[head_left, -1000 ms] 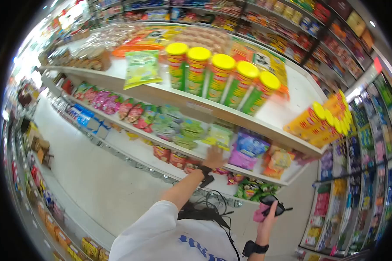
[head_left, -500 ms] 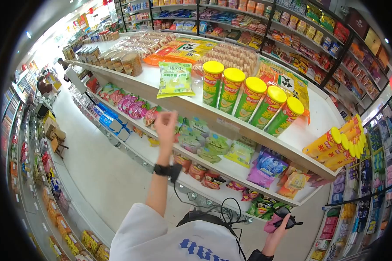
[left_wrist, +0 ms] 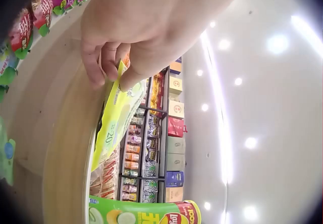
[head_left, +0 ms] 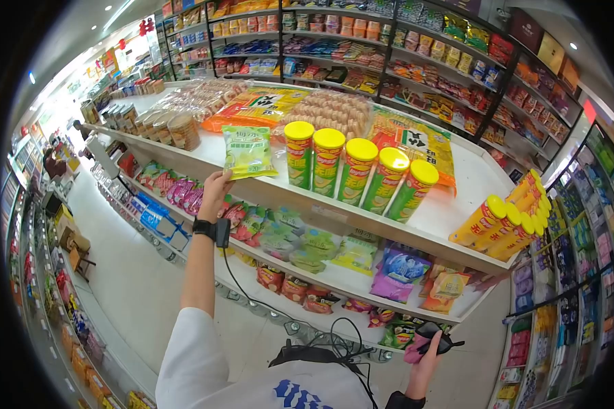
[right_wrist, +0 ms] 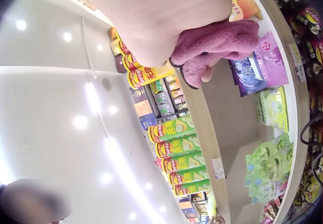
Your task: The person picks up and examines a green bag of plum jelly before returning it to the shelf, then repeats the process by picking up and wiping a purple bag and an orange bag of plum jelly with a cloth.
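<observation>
On the edge of the white top shelf lies a green-and-yellow snack bag (head_left: 247, 151). My left hand (head_left: 215, 193) is at its lower left corner. In the left wrist view, thumb and fingers pinch the edge of this bag (left_wrist: 117, 120). Right of it stand several green chip canisters with yellow lids (head_left: 358, 172). My right hand (head_left: 424, 371), low at the right, grips a pink fuzzy cloth (right_wrist: 217, 42) together with a small black object (head_left: 435, 337). The right wrist view shows the cloth bunched in the hand; most of the fingers are hidden.
The lower shelf holds green jelly-type bags (head_left: 314, 247) and a purple-and-blue bag (head_left: 399, 270). Yellow canisters (head_left: 505, 225) stand at the top shelf's right end, with large orange-yellow packs (head_left: 416, 146) behind. A cable (head_left: 252, 294) hangs from the left wrist. Stocked racks surround the aisle.
My left hand has gone from the lower shelf's light-green bags, leftward and up, to the bag on the top shelf, and now pinches its corner. My right hand still holds the cloth.
</observation>
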Available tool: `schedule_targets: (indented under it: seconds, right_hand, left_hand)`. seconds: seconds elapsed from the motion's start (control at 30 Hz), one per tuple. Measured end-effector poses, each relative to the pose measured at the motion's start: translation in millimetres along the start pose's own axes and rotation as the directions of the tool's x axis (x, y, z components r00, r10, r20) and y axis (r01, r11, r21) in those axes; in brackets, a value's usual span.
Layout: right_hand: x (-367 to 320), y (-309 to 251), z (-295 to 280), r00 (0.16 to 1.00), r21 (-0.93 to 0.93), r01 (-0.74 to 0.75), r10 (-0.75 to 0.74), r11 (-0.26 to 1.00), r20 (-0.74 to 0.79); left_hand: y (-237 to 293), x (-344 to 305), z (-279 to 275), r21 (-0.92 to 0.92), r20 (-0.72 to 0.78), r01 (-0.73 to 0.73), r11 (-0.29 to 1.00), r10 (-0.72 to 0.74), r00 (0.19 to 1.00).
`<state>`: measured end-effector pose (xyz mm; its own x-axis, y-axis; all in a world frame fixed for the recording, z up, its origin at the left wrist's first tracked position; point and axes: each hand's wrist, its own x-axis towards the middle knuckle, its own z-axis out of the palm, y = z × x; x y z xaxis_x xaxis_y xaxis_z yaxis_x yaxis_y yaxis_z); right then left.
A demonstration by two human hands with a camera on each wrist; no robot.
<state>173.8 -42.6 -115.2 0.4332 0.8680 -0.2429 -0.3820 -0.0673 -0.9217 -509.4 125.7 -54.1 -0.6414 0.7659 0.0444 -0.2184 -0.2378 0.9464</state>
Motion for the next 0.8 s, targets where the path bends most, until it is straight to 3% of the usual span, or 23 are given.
schedule_targets:
  seconds: [0.17,0.23,0.3,0.43,0.5,0.6,0.7,0.77,0.8]
  right_hand:
    - [-1.9,-3.8,-1.8,0.999,0.004,0.024,-0.024,1.000,-0.031]
    - [-1.0,-4.7,-4.2,0.998,-0.022,0.054,-0.054,0.998,-0.031]
    - [-0.3,-7.0,-4.6,0.998,-0.056,0.060,-0.060,0.997,-0.010]
    - [-16.5,-36.7,14.8,0.995,-0.036,-0.065,0.068,0.997,0.073]
    - [-13.7,-34.5,13.9,0.991,-0.082,-0.057,0.066,0.995,0.113]
    - [-12.1,-30.0,24.0,0.970,-0.178,-0.112,0.146,0.978,0.195]
    - [-8.4,-21.0,27.3,0.923,-0.314,-0.134,0.233,0.940,0.305]
    - [-14.4,-6.0,33.7,0.897,-0.322,-0.150,0.266,0.935,0.354]
    - [-17.1,-2.5,35.1,0.842,-0.289,-0.240,0.347,0.927,0.412]
  left_hand:
    - [4.3,-13.8,-4.0,-0.182,0.145,-0.080,0.980,0.107,0.984]
    - [12.8,-32.2,2.3,-0.204,0.043,-0.165,0.965,0.177,0.983]
    - [14.9,-51.9,-1.1,-0.233,0.042,-0.348,0.908,0.366,0.930]
    - [67.6,-178.0,48.2,-0.233,-0.075,-0.448,0.863,0.443,0.893]
    - [79.6,-231.5,59.7,-0.199,-0.138,-0.431,0.880,0.410,0.902]
    - [74.2,-280.9,43.0,-0.212,0.180,-0.405,0.890,0.443,0.879]
    - [77.1,-335.2,81.0,-0.205,0.235,-0.246,0.947,0.291,0.927]
    - [59.7,-356.4,93.9,-0.271,0.412,-0.065,0.960,0.177,0.894]
    - [54.6,-363.3,102.8,-0.211,0.511,0.031,0.977,0.083,0.855]
